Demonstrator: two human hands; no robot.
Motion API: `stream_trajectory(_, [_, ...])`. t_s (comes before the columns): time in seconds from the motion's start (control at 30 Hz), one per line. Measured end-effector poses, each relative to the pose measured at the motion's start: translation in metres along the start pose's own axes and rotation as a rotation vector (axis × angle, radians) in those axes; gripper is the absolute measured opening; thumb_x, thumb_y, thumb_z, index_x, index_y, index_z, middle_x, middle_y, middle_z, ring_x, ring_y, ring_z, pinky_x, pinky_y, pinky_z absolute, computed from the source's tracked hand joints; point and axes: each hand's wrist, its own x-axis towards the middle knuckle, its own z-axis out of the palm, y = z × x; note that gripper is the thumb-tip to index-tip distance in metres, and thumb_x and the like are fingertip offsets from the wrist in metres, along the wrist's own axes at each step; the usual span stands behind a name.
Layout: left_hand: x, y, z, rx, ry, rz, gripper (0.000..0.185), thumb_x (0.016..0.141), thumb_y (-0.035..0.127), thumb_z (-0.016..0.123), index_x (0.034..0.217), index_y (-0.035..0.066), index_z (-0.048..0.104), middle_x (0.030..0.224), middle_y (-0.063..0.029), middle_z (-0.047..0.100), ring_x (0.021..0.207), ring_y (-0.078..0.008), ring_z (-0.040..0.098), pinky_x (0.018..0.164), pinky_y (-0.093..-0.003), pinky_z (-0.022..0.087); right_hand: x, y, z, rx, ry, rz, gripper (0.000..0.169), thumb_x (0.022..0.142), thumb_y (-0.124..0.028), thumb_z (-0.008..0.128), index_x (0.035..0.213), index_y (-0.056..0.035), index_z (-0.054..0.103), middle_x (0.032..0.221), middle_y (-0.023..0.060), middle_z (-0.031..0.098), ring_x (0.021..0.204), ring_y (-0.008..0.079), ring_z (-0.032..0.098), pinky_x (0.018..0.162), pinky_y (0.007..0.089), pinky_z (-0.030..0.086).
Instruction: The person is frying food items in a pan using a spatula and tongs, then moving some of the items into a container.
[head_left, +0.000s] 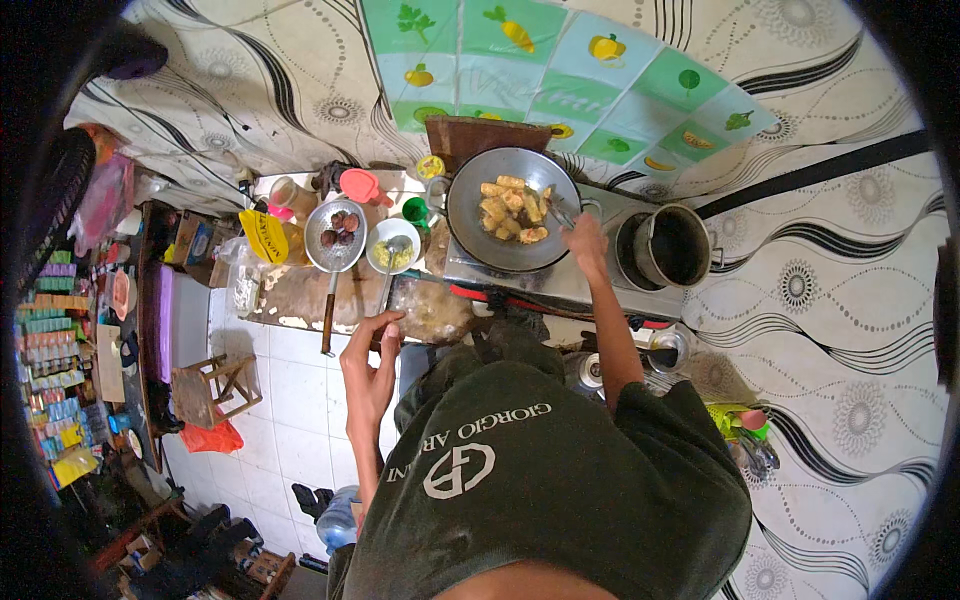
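Note:
My right hand (585, 238) is closed around the handle of a metal utensil (559, 214), whose far end reaches into a wide metal wok (469, 240) on the stove. Browned pieces of food (511, 202) lie together in the wok. My left hand (379, 341) is near the counter's front edge, fingers bent, at the lower end of a spoon's handle (387, 289); whether it touches the handle I cannot tell. The spoon's bowl rests in a white bowl (373, 259) of yellowish food. To its left, a perforated metal skimmer (319, 251) with a wooden handle holds several dark round pieces (346, 222).
A metal pot (679, 247) sits tilted at the stove's right. Behind the bowls are a green cup (415, 211), a coral-coloured container (361, 185) and a yellow packet (264, 236). A wooden stool (199, 394) stands on the tiled floor at left, near a blue water bottle (339, 521).

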Motion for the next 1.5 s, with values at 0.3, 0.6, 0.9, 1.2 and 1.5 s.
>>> stream_trajectory(0.3, [0.01, 0.005, 0.003, 0.039, -0.035, 0.06, 0.017, 0.092, 0.011, 0.055, 0.104, 0.001, 0.063, 0.081, -0.0105, 0.061, 0.073, -0.0152, 0.058, 0.067, -0.0281, 0.046, 0.073, -0.024, -0.001, -0.324, -0.212, -0.146, 0.037, 0.073, -0.024, 0.069, 0.103, -0.003, 0.063, 0.109, 0.0187, 0.063, 0.102, 0.0341, 0.061, 0.083, 0.0465, 0.05])
stream_trajectory(0.6, [0.0, -0.011, 0.004, -0.062, 0.063, -0.109, 0.017, 0.092, 0.012, 0.055, 0.102, 0.001, 0.064, 0.081, -0.0098, 0.062, 0.071, -0.0136, 0.057, 0.064, -0.0278, 0.045, 0.065, -0.025, -0.03, -0.27, -0.209, -0.18, 0.034, 0.074, -0.018, 0.068, 0.104, -0.0018, 0.063, 0.11, 0.019, 0.063, 0.102, 0.0341, 0.062, 0.082, 0.0427, 0.052])
stream_trajectory(0.9, [0.014, -0.005, -0.009, 0.058, 0.006, 0.023, 0.017, 0.091, 0.009, 0.055, 0.102, 0.0, 0.063, 0.081, -0.0113, 0.062, 0.074, -0.016, 0.06, 0.066, -0.029, 0.046, 0.051, -0.048, -0.006, -0.369, -0.143, -0.179, 0.028, 0.076, -0.015, 0.064, 0.102, -0.0036, 0.065, 0.103, 0.0174, 0.066, 0.098, 0.0336, 0.064, 0.08, 0.0429, 0.053])
stream_trajectory(1.2, [0.014, -0.019, -0.006, -0.017, 0.051, 0.043, 0.017, 0.093, 0.011, 0.054, 0.104, 0.001, 0.063, 0.083, -0.01, 0.062, 0.072, -0.0147, 0.059, 0.064, -0.0278, 0.045, 0.02, -0.034, -0.018, -0.356, -0.009, -0.296, 0.023, 0.077, -0.019, 0.062, 0.096, -0.0078, 0.067, 0.093, 0.0128, 0.069, 0.088, 0.0302, 0.067, 0.071, 0.0413, 0.054])
stream_trajectory(1.5, [-0.026, -0.052, -0.02, 0.004, 0.116, -0.06, 0.017, 0.093, 0.011, 0.055, 0.103, 0.001, 0.063, 0.088, -0.0123, 0.064, 0.075, -0.0174, 0.06, 0.068, -0.0296, 0.047, 0.021, -0.017, 0.044, -0.454, -0.03, -0.418, 0.018, 0.079, -0.01, 0.058, 0.093, -0.0043, 0.067, 0.091, 0.017, 0.067, 0.089, 0.0327, 0.066, 0.075, 0.0422, 0.054])
